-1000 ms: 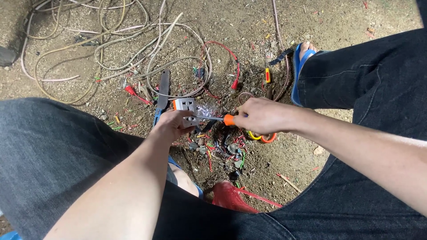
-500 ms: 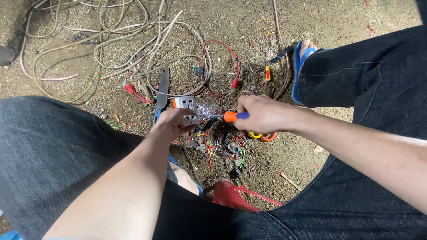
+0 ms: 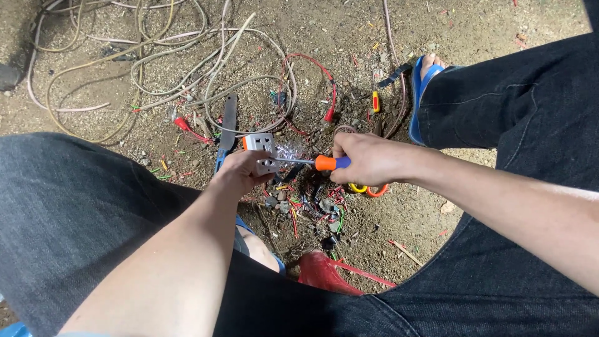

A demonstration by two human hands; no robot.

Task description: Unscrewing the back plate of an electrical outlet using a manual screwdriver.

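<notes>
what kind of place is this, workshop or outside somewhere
Probably outdoors, an informal spot on bare ground rather than a workshop. The person squats on packed dirt in a blue sandal, with loose cables and cut wire scraps lying in the soil.

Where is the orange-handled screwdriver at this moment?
In the head view, centre frame, the orange-handled screwdriver is gripped by the right hand, its shaft reaching left to the white socket held by the left hand.
</notes>
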